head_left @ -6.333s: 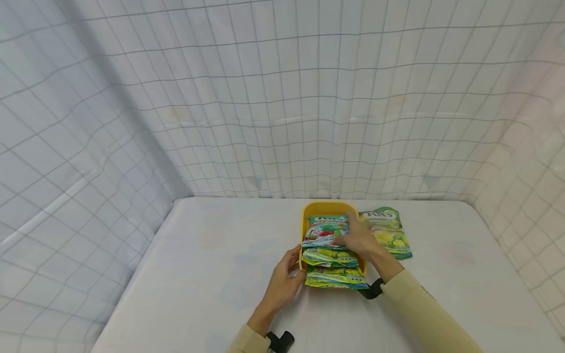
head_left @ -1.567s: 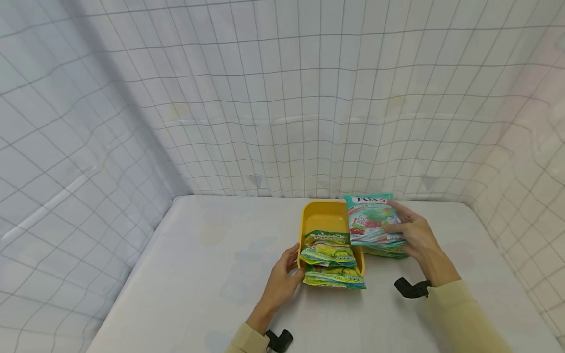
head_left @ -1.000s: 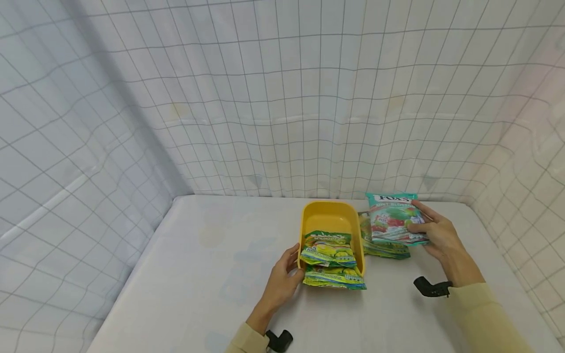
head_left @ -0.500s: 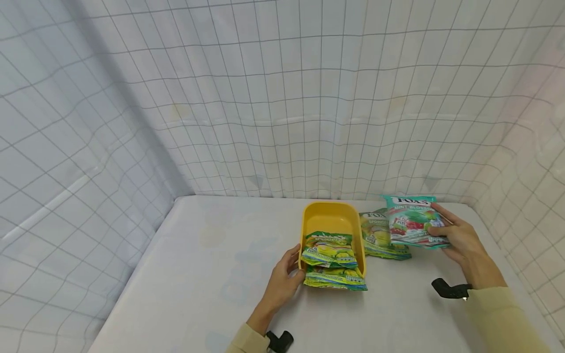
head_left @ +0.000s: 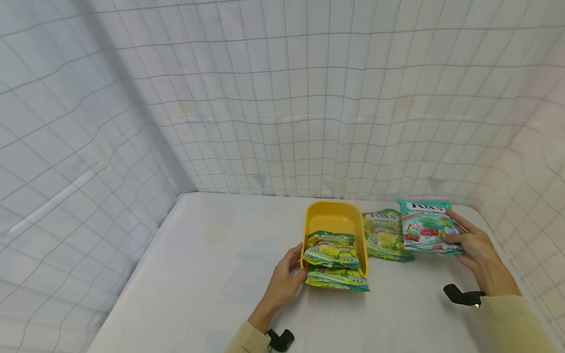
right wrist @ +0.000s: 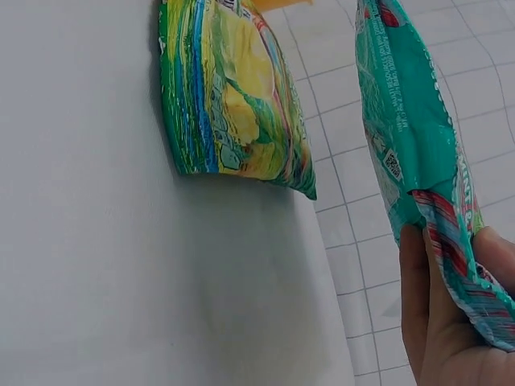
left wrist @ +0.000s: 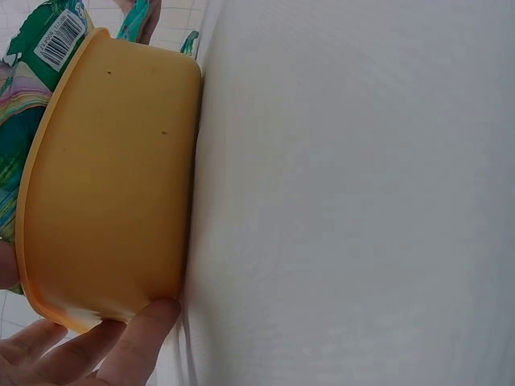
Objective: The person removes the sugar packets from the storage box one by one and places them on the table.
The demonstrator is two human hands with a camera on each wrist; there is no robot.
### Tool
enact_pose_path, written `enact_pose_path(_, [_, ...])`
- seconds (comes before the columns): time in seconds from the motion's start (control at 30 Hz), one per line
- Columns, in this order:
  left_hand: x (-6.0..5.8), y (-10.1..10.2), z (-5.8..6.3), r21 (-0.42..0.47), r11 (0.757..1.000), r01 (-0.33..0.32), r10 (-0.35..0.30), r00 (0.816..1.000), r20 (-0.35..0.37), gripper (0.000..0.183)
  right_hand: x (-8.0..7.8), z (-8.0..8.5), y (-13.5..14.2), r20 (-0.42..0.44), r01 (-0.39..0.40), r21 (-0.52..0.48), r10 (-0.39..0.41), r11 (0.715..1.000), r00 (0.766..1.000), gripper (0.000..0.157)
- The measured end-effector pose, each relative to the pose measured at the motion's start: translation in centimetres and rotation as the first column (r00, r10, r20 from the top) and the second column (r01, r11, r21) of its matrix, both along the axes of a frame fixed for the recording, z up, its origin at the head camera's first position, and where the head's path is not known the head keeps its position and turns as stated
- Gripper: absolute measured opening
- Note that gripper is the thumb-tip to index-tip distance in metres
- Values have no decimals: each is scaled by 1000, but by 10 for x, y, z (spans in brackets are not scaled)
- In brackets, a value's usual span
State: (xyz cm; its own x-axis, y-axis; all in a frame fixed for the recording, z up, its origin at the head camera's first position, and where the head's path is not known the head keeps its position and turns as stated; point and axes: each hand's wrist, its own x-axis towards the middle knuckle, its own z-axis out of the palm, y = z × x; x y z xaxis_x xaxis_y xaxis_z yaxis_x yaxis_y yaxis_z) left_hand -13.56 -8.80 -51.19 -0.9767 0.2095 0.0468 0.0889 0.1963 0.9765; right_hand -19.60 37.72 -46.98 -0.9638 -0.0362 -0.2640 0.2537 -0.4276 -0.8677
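Observation:
In the head view my right hand [head_left: 476, 247] pinches a teal Fox's Mint Blossom candy bag [head_left: 427, 229] by its right side. The right wrist view shows this bag [right wrist: 402, 121] raised off the table, thumb on one face and fingers on the other. My left hand [head_left: 282, 278] grips the left front edge of a yellow tub [head_left: 328, 215]. Its fingers [left wrist: 138, 342] lie against the outer wall, with the thumb at the rim. Two green-yellow Fox's candy bags sit in the tub, a rear bag [head_left: 332, 249] and a front bag [head_left: 337, 278] that overhangs the rim.
Another green-yellow Fox's bag [head_left: 385, 238] lies flat on the white table [head_left: 198, 274] against the tub's right side, partly overlapped by the teal bag in the head view. White grid-patterned cloth [head_left: 309, 122] hangs behind and at both sides.
The right hand has lifted the teal candy bag out of the tub and carried it right, past the green-yellow bag on the table. The left hand has stayed on the tub.

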Motion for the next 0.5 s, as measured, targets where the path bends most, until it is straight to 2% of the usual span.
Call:
enact_pose_path(0.23, [-1, 2, 3, -42, 999, -2, 2, 1000, -11, 64, -5, -9, 14, 2, 12, -76, -12, 997, 1000, 87])
enact_pose_path(0.37, [-1, 2, 4, -35, 999, -16, 15, 1000, -9, 64, -9, -10, 17, 27, 15, -45, -14, 999, 1000, 87])
enact_pose_path(0.5, [0, 2, 3, -47, 999, -14, 14, 1000, 2, 64, -5, -16, 23, 43, -18, 31, 17, 999, 999, 89])
